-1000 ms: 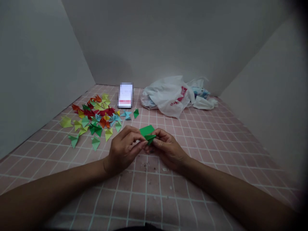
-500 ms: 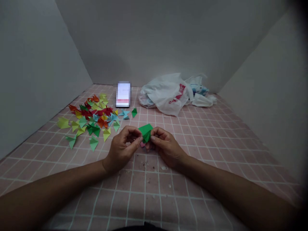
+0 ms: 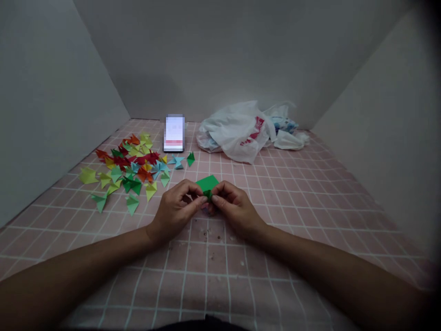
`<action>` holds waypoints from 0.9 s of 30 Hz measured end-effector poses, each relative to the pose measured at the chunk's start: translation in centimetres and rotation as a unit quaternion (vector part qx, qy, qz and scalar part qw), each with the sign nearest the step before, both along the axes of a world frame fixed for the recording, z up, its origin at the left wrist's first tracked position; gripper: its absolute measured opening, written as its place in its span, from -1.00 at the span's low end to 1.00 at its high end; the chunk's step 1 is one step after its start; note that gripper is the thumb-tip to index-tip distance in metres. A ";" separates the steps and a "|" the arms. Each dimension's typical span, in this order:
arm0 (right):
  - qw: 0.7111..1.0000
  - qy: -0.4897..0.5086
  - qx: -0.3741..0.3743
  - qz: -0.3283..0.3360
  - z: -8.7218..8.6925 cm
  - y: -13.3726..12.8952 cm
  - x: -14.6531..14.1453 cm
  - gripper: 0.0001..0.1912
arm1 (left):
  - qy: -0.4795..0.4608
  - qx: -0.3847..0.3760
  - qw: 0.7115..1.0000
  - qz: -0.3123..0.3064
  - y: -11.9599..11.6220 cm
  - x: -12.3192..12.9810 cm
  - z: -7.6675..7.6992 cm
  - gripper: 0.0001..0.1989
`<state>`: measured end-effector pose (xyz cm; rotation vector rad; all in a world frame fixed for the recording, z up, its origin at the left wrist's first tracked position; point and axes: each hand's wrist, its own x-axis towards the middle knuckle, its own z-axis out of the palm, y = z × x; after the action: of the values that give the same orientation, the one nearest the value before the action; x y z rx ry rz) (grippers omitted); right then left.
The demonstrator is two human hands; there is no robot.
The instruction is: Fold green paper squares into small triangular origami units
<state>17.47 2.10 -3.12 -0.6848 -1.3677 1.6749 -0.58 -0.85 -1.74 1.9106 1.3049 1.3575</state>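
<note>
Both hands meet at the middle of the pink tiled surface, pinching a folded sheet of green origami paper [image 3: 207, 184] between their fingertips. My left hand [image 3: 175, 214] grips its left side, and my right hand [image 3: 236, 207] pinches its lower tip. The fingers hide part of the fold. To the left lies a loose heap of folded paper units [image 3: 132, 165] in red, yellow, green, orange and blue. The nearest ones are a small dark green unit [image 3: 190, 159] and a light blue unit [image 3: 176, 161].
A blurred phone [image 3: 174, 133] lies behind the paper units. A crumpled white plastic bag [image 3: 234, 133] with red print sits at the back, beside other white and blue plastic. Grey walls bound the left, back and right of the pink tiled surface [image 3: 275, 220], with small specks near my hands.
The green paper has been folded down and looks flatter, with its small tip now mostly inside my fingers. My hands have drawn closer together, and the view has tilted slightly.
</note>
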 end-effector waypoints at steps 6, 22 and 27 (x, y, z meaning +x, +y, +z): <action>0.953 -0.150 0.248 -0.090 0.2 -0.3 0.5 -0.90 | -0.048 -0.033 0.998 0.003 0.3 0.1 -0.4 -0.84; 0.894 -0.156 0.404 -0.119 0.5 -0.4 0.6 -0.85 | -0.162 -0.086 0.980 -0.070 -0.1 0.2 -0.4 -0.92; 0.880 -0.177 0.425 -0.119 0.5 -0.5 0.6 -0.88 | -0.082 -0.030 0.994 -0.069 -0.1 -0.1 -0.5 -0.97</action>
<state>18.12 1.61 -2.62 -0.5981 -1.9774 0.6304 -0.68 -0.92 -2.19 1.7738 1.1013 1.3581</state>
